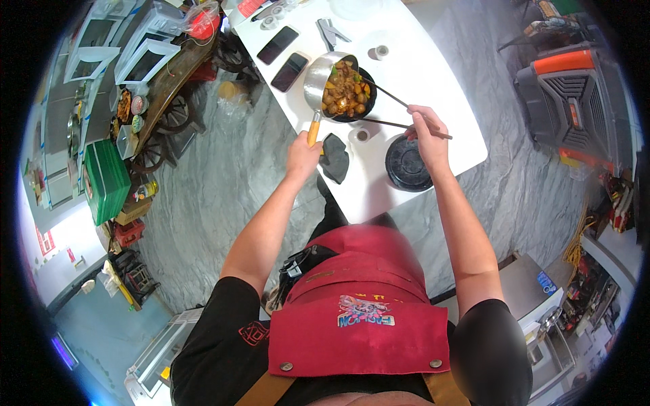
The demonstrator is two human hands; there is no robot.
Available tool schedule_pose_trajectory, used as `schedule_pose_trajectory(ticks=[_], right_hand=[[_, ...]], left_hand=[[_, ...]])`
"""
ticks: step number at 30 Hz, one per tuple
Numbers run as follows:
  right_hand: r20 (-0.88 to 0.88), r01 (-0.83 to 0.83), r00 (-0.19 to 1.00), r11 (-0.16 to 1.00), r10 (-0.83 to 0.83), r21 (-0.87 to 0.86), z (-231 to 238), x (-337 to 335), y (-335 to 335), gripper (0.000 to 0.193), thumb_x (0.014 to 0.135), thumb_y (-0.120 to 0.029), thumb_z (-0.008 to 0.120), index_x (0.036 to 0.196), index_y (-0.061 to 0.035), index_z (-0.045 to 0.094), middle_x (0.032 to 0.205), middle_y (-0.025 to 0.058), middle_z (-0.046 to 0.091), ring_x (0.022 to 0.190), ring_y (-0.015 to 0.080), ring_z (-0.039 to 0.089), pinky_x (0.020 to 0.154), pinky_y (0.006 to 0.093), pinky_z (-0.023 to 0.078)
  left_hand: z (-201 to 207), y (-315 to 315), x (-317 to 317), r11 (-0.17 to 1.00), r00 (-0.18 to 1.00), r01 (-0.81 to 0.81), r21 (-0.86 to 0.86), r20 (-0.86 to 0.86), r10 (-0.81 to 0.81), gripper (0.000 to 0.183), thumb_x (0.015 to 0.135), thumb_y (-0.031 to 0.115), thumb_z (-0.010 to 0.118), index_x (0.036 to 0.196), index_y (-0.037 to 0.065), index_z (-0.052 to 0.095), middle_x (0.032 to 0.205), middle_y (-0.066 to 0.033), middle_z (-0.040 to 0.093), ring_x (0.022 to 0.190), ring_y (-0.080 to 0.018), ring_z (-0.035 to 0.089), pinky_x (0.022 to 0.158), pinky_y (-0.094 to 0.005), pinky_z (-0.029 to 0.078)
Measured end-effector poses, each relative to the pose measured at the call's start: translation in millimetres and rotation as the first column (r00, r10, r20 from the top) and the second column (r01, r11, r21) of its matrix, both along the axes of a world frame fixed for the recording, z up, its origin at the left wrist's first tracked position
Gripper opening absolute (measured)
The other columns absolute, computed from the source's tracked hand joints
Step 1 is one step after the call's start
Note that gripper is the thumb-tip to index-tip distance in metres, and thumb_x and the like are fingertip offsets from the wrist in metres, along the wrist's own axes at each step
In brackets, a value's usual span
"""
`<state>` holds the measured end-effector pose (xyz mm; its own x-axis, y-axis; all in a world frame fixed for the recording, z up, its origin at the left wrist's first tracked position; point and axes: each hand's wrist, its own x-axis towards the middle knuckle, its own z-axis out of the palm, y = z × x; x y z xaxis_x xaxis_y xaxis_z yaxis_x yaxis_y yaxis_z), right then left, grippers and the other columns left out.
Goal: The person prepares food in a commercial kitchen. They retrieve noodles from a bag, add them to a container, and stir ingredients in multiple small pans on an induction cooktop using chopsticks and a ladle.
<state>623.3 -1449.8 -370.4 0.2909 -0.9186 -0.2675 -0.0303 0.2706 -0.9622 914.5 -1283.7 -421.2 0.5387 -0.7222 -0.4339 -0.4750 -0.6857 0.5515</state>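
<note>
My left hand (302,157) is closed round the yellow handle of a silver metal saucepan (315,80), which is tilted over a black bowl (372,101). Chunky brown stew (345,91) with bits of green and orange lies at the pan's mouth and in the bowl; where one ends and the other begins I cannot tell. A pair of dark chopsticks (389,91) is pinched in my right hand (429,132). Their tips are spread apart and reach the right side of the bowl. Below that hand is a round black lid (409,166), flat on the white table (447,101).
A dark grey cloth (334,159) lies beside my left hand. Two phones (277,44) rest at the table's left edge, near a grey metal tool (332,34). Small cups (362,135) stand near the bowl. A grey-and-orange case (574,101) stands at the right.
</note>
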Motion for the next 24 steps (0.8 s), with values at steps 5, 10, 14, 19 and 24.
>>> schedule_pose_trajectory(ticks=[5, 10, 14, 19, 24], right_hand=[[-0.042, 0.006, 0.999, 1.000, -0.007, -0.026, 15.0, 0.4, -0.6, 0.022, 0.112, -0.015, 0.064, 0.126, -0.0032, 0.075, 0.106, 0.0054, 0.075, 0.075, 0.0109, 0.068, 0.066, 0.0258, 0.057], [-0.040, 0.026, 0.999, 0.999, -0.027, -0.048, 19.3, -2.5, 1.5, 0.019, 0.112, -0.015, 0.064, 0.122, -0.0022, 0.073, 0.099, 0.0042, 0.074, 0.074, 0.0106, 0.067, 0.065, 0.0256, 0.056], [-0.042, 0.055, 0.997, 0.996, -0.058, -0.076, 27.4, -6.1, 2.5, 0.016, 0.111, -0.015, 0.065, 0.116, -0.0018, 0.071, 0.093, 0.0031, 0.072, 0.072, 0.0103, 0.067, 0.063, 0.0253, 0.054], [-0.039, 0.081, 0.995, 0.988, -0.086, -0.129, 32.8, -9.5, 3.4, 0.015, 0.112, -0.017, 0.063, 0.111, -0.0023, 0.069, 0.089, 0.0033, 0.069, 0.070, 0.0103, 0.066, 0.061, 0.0248, 0.053], [-0.020, 0.090, 0.995, 0.985, -0.094, -0.148, 40.3, -5.7, 5.8, 0.016, 0.113, -0.017, 0.062, 0.111, -0.0026, 0.068, 0.087, 0.0030, 0.068, 0.071, 0.0104, 0.066, 0.061, 0.0242, 0.053]], left_hand=[[0.7, 0.2, 0.8, 1.000, 0.999, 0.018, 0.021, 0.040, -0.019, 0.032, 0.096, 0.027, 0.072, 0.109, 0.000, 0.062, 0.102, -0.0301, 0.075, 0.103, -0.0506, 0.072, 0.088, -0.0579, 0.056], [1.7, 0.0, 0.6, 0.999, 0.995, 0.017, 0.030, 0.103, -0.019, 0.028, 0.097, 0.024, 0.070, 0.110, 0.001, 0.062, 0.098, -0.0299, 0.075, 0.100, -0.0514, 0.072, 0.087, -0.0604, 0.055], [1.0, 3.0, 4.4, 0.999, 0.993, 0.002, 0.047, 0.120, -0.007, 0.031, 0.097, 0.028, 0.070, 0.111, 0.002, 0.061, 0.101, -0.0299, 0.074, 0.101, -0.0516, 0.071, 0.087, -0.0589, 0.054], [-1.7, 8.1, 6.1, 1.000, 0.983, 0.014, 0.026, 0.180, -0.019, 0.030, 0.097, 0.028, 0.068, 0.110, 0.003, 0.059, 0.100, -0.0301, 0.075, 0.100, -0.0526, 0.071, 0.087, -0.0608, 0.053], [4.1, 10.7, 6.5, 0.999, 0.982, -0.002, 0.033, 0.191, -0.004, 0.029, 0.097, 0.029, 0.069, 0.110, 0.004, 0.060, 0.098, -0.0291, 0.075, 0.099, -0.0528, 0.071, 0.086, -0.0617, 0.053]])
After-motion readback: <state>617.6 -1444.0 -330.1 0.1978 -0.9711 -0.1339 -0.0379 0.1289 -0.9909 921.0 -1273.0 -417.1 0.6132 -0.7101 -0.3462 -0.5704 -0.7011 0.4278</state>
